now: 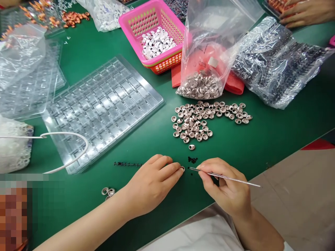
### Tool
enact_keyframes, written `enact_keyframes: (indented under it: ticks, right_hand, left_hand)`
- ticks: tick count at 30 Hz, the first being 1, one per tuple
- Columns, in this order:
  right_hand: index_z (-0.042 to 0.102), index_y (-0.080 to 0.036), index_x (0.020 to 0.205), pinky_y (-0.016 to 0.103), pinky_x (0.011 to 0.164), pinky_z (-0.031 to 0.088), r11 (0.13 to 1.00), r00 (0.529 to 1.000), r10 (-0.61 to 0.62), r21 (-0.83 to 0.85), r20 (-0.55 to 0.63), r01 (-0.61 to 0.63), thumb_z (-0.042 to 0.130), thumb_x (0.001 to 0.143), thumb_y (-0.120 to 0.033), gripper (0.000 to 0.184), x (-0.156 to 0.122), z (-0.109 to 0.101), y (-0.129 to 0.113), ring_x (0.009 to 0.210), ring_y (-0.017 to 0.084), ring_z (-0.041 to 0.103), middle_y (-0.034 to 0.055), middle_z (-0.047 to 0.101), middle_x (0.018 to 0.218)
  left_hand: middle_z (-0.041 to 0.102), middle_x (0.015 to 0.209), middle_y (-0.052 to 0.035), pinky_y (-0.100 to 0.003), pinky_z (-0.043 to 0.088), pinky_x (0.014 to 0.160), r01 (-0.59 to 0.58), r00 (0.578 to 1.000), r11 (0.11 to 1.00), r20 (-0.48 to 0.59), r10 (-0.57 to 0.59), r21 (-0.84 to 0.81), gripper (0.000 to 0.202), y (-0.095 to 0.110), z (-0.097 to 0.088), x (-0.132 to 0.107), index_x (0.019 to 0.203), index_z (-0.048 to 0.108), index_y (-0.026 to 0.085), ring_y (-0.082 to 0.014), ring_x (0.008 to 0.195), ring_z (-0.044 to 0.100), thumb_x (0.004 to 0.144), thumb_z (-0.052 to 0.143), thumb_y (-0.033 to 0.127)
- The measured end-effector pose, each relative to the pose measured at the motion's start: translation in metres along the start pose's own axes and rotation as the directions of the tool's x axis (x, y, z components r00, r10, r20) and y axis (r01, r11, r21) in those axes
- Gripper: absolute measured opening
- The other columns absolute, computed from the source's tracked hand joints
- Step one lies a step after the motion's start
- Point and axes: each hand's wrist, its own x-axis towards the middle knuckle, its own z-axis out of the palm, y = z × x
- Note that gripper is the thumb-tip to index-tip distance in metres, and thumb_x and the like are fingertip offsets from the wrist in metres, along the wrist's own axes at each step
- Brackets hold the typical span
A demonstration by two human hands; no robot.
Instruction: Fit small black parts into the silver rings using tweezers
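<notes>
the left hand (pixel 150 186) pinches a small, round, silver metal cup (pixel 183 169) just over the flat green table (pixel 295 129), perhaps to steady it; the right hand (pixel 226 186) grips slim silver metal tweezers (pixel 230 178) pen-style, likely for precision.

Along the near edge of the surface (pixel 274 125), I count two hands of mine, the left hand (pixel 155 184) and the right hand (pixel 226 184), plus one thin metal tool (pixel 243 180), one silvery ring (pixel 183 168) at my left fingertips, one black strip (pixel 128 164) and three visible loose rings (pixel 111 191). Farther in, one stray ring (pixel 190 147) lies apart from a heap (pixel 192 127) of dozens, too crowded for an exact tally, and the black bits (pixel 193 160) are too tiny to number. Farthest from that edge, I see one pink-rimmed basket (pixel 162 59), one clear bag of rings (pixel 201 87), one shiny silver bag (pixel 277 62) and one hand of another person (pixel 306 14).
</notes>
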Motion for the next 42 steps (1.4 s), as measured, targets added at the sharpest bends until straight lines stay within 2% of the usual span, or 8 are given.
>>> enact_keyframes:
  ticks: [7, 24, 31, 42]
  right_hand:
    - [0.063, -0.023, 0.109, 0.028, 0.066, 0.060, 1.000, 1.000, -0.002, -0.004, 0.007, 0.002, 0.063, 0.085, 0.000, 0.033, -0.0004, -0.0004, 0.0000, 0.082, 0.016, 0.069, 0.0035, 0.071, 0.092]
    - [0.062, -0.021, 0.107, 0.025, 0.071, 0.058, 1.000, 1.000, 0.009, -0.017, 0.028, -0.009, 0.064, 0.083, 0.002, 0.033, -0.0011, -0.0013, -0.0005, 0.085, 0.014, 0.068, 0.0027, 0.070, 0.093]
    - [0.062, -0.021, 0.107, 0.025, 0.071, 0.058, 1.000, 0.999, 0.023, -0.018, 0.034, -0.022, 0.064, 0.084, 0.002, 0.033, -0.0019, -0.0018, -0.0004, 0.086, 0.013, 0.068, 0.0023, 0.070, 0.094]
    - [0.062, -0.021, 0.108, 0.027, 0.072, 0.059, 0.999, 0.998, 0.043, -0.014, 0.042, -0.042, 0.064, 0.083, 0.002, 0.034, -0.0020, -0.0014, -0.0015, 0.087, 0.014, 0.068, 0.0026, 0.070, 0.095]
  left_hand:
    - [0.072, 0.107, -0.0111, -0.040, 0.045, 0.074, -0.021, 0.999, 1.000, 0.029, 0.020, 0.019, 0.023, -0.0008, -0.0010, 0.0004, 0.116, 0.064, 0.009, -0.0239, 0.089, 0.059, 0.098, 0.049, 0.009]
    - [0.070, 0.104, -0.0142, -0.041, 0.043, 0.069, -0.094, 0.990, 0.989, 0.111, 0.082, 0.111, 0.028, 0.0031, -0.0021, 0.0009, 0.116, 0.063, 0.004, -0.0252, 0.083, 0.059, 0.097, 0.044, 0.010]
    - [0.070, 0.102, -0.0153, -0.041, 0.042, 0.070, -0.098, 0.992, 0.989, 0.094, 0.088, 0.106, 0.030, 0.0026, -0.0016, 0.0003, 0.116, 0.063, 0.002, -0.0255, 0.082, 0.060, 0.098, 0.041, 0.009]
    - [0.069, 0.106, -0.0153, -0.042, 0.041, 0.079, -0.079, 0.994, 0.993, 0.082, 0.071, 0.091, 0.030, 0.0040, 0.0021, -0.0022, 0.118, 0.062, 0.002, -0.0261, 0.090, 0.061, 0.096, 0.044, 0.008]
